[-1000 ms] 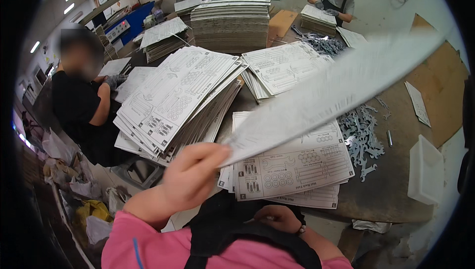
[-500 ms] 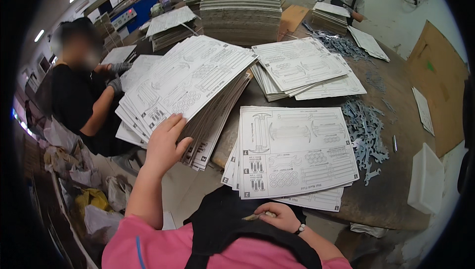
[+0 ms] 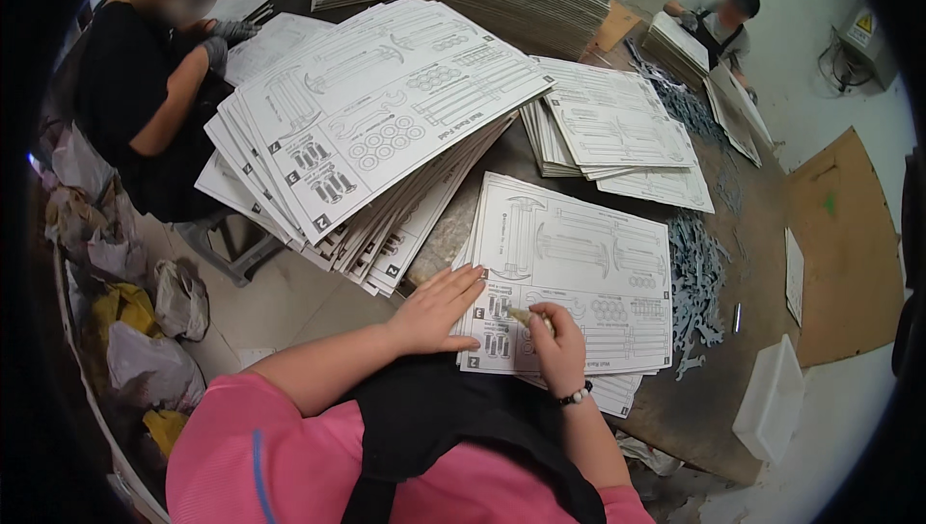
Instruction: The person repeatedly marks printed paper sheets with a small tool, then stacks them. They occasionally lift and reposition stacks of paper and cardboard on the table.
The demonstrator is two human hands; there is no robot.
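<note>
A white printed board (image 3: 598, 230) with line drawings of parts lies on a small pile at the table's near edge. My left hand (image 3: 436, 315) rests on its left edge, fingers stretched out and flat. My right hand (image 3: 560, 349) is closed around a small tan, pointed tool (image 3: 522, 316), whose exact kind I cannot make out. The tool's tip is over the drawings at the board's lower left, and whether it touches the surface I cannot tell. Part of the tool is hidden in my fingers.
A tall, slanting stack of similar boards (image 3: 376, 90) overhangs the table at left; another pile (image 3: 617, 124) is behind. Loose metal wrenches (image 3: 696, 273) lie to the right, near a small metal rod (image 3: 737, 319) and a white tray (image 3: 769, 399). Two co-workers sit farther off.
My left hand has moved off the tall stack to the near board's left edge. My right hand has risen from my lap over the board with the pointed tool. The view has shifted.
</note>
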